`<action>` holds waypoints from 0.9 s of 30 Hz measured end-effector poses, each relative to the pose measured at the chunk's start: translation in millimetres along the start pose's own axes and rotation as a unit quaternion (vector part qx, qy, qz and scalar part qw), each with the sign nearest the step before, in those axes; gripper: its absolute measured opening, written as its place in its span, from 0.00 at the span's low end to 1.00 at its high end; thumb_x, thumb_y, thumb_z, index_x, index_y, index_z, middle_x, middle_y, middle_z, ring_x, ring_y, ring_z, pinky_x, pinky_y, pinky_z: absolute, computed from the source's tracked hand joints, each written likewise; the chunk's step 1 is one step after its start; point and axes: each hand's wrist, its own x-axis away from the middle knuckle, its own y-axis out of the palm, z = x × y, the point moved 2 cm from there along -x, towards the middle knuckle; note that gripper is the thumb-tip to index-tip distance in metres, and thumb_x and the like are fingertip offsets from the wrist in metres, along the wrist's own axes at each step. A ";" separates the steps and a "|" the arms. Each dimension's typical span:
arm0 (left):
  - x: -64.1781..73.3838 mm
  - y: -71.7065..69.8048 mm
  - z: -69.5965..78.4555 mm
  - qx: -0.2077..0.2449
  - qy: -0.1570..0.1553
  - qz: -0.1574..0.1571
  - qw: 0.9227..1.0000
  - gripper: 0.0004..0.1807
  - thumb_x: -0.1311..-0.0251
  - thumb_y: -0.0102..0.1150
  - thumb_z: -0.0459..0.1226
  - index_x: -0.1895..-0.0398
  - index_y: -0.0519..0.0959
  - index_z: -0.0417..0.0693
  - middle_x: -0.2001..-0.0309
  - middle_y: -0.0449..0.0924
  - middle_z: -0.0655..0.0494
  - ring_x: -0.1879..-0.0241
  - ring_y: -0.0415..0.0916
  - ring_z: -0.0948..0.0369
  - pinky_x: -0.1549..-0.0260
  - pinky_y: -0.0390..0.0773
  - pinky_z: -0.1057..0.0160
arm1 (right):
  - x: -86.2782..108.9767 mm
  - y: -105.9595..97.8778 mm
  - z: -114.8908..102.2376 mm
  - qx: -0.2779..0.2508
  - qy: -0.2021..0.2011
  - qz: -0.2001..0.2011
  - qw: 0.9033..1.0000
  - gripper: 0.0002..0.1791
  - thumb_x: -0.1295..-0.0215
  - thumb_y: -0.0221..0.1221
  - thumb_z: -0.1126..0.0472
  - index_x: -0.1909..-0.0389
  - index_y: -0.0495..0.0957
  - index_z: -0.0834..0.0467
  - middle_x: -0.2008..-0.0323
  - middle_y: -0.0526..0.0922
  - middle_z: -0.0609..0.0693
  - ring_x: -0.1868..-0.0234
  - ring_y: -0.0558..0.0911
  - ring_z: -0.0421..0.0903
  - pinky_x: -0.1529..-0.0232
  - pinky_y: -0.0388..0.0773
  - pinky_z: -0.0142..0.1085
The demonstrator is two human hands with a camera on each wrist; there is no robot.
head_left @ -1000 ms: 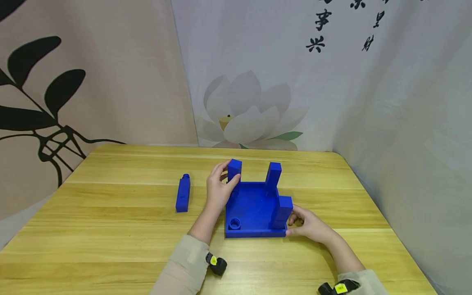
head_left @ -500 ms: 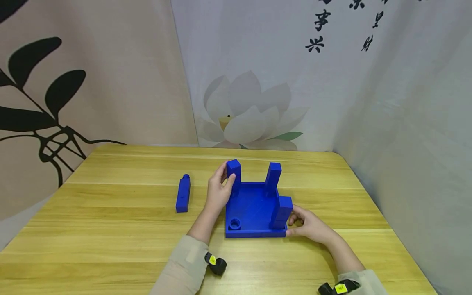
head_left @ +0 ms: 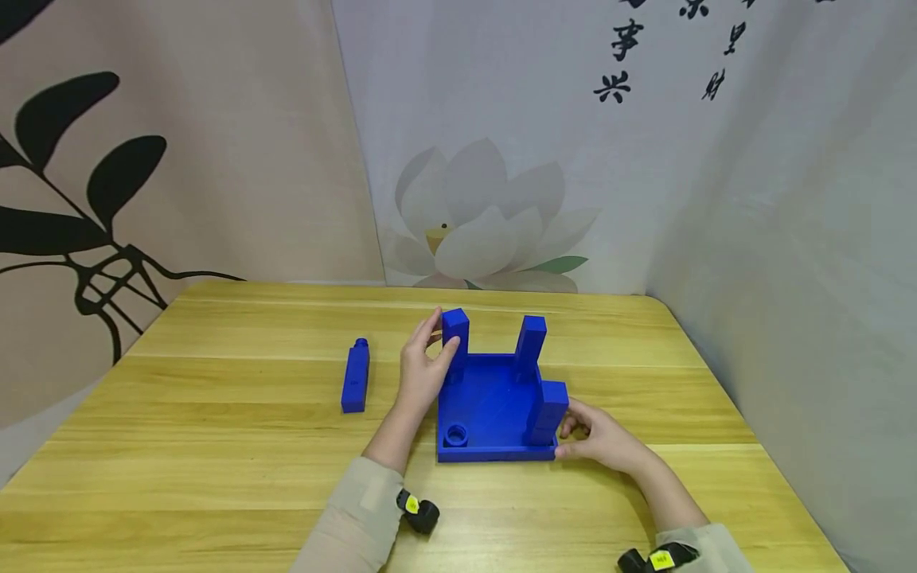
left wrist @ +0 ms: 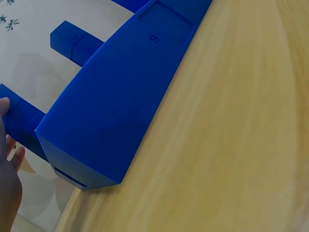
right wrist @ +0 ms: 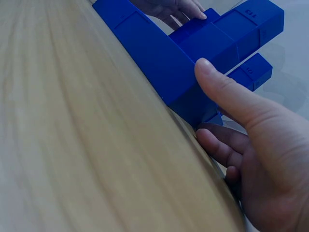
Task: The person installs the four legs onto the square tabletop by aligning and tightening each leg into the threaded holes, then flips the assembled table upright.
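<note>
A blue square base (head_left: 494, 418) with a raised rim lies on the table, bearing three upright posts. My left hand (head_left: 421, 370) holds the far-left post (head_left: 459, 328) near its top, thumb on the near side and fingers behind. At the near right corner, my right hand (head_left: 609, 439) grips the base beside the near-right post (head_left: 550, 407). Its thumb (right wrist: 227, 89) presses the base's wall, with the other fingers curled round the corner. The far-right post (head_left: 530, 344) stands untouched. A round socket (head_left: 455, 435) shows at the near left corner.
Left of the base, a loose blue post (head_left: 354, 382) with a round knob at one end lies on the wooden table (head_left: 215, 446). Behind the table hangs a printed cloth (head_left: 501, 95). A camera (head_left: 421, 516) is strapped to the left wrist.
My left fingers and thumb have shifted slightly on the far-left post, whose top swayed a little left and back. The right hand and the base have stayed in place.
</note>
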 end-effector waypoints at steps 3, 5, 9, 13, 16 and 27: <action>-0.3 -2.8 14.6 0.001 0.002 0.023 1.000 0.27 0.44 0.63 0.25 0.40 0.69 0.27 0.52 0.75 0.33 0.50 0.73 0.42 0.51 0.75 0.44 | -0.3 -0.2 -0.1 0.000 -0.003 0.002 1.000 0.33 0.47 0.71 0.59 0.41 0.69 0.56 0.66 0.75 0.55 0.64 0.74 0.49 0.65 0.71 0.33; -0.1 -4.4 24.4 0.008 -0.002 0.036 0.999 0.27 0.46 0.65 0.24 0.42 0.71 0.26 0.53 0.75 0.34 0.52 0.73 0.41 0.53 0.76 0.43 | -0.3 0.0 -0.4 0.000 -0.004 0.004 1.000 0.33 0.47 0.71 0.59 0.41 0.69 0.56 0.66 0.75 0.54 0.64 0.74 0.49 0.65 0.71 0.33; 0.4 -5.4 31.0 0.018 -0.007 0.050 0.999 0.25 0.49 0.67 0.24 0.46 0.73 0.26 0.55 0.75 0.34 0.54 0.74 0.40 0.56 0.77 0.42 | 0.2 0.5 -1.6 -0.001 -0.008 0.004 1.000 0.31 0.48 0.71 0.60 0.43 0.70 0.57 0.67 0.75 0.54 0.64 0.74 0.48 0.65 0.71 0.33; 0.7 -5.6 31.7 0.016 -0.006 0.055 0.998 0.23 0.49 0.67 0.24 0.48 0.75 0.27 0.57 0.76 0.35 0.56 0.75 0.42 0.56 0.78 0.43 | 0.0 0.7 -2.3 0.000 -0.009 0.005 1.000 0.30 0.48 0.71 0.60 0.44 0.71 0.56 0.66 0.75 0.55 0.64 0.74 0.49 0.65 0.71 0.32; 0.9 -5.8 31.3 0.014 -0.004 0.054 0.998 0.21 0.48 0.67 0.25 0.49 0.76 0.27 0.58 0.77 0.35 0.56 0.76 0.44 0.56 0.78 0.43 | -0.6 1.1 -3.0 -0.003 -0.015 0.005 1.000 0.31 0.47 0.71 0.60 0.42 0.70 0.57 0.66 0.76 0.55 0.64 0.74 0.50 0.64 0.71 0.32; -0.5 -6.6 25.2 0.047 0.004 0.008 0.999 0.20 0.43 0.59 0.21 0.46 0.74 0.25 0.53 0.75 0.34 0.52 0.74 0.44 0.52 0.77 0.46 | 1.3 1.1 -3.8 -0.010 -0.015 0.002 1.000 0.33 0.47 0.71 0.60 0.40 0.68 0.59 0.66 0.76 0.56 0.63 0.74 0.51 0.64 0.71 0.32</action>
